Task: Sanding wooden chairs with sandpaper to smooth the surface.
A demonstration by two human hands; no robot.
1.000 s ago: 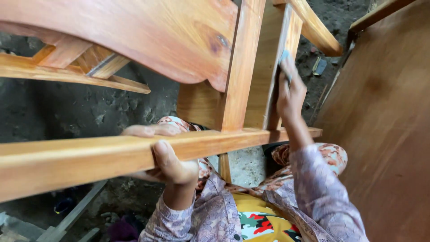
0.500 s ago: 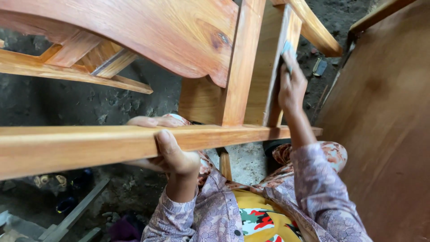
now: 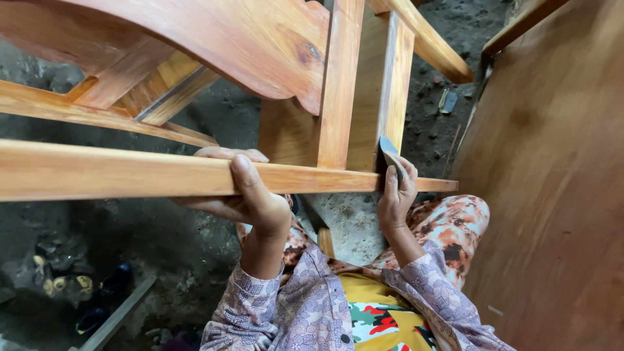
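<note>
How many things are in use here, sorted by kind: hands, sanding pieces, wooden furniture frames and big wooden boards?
Hands: 2, the left hand gripping the frame's horizontal rail and the right hand pressing the sandpaper to it
Small grey sandpaper pieces: 1
Orange-brown varnished wooden furniture frames: 1
Large flat brown wooden boards: 1
Total: 5

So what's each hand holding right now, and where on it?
The left hand grips the wooden rail around its middle. The right hand pinches a sheet of sandpaper by its lower part against the upright slat.

Open gaps between chair rails (image 3: pixel 130 172)
</note>
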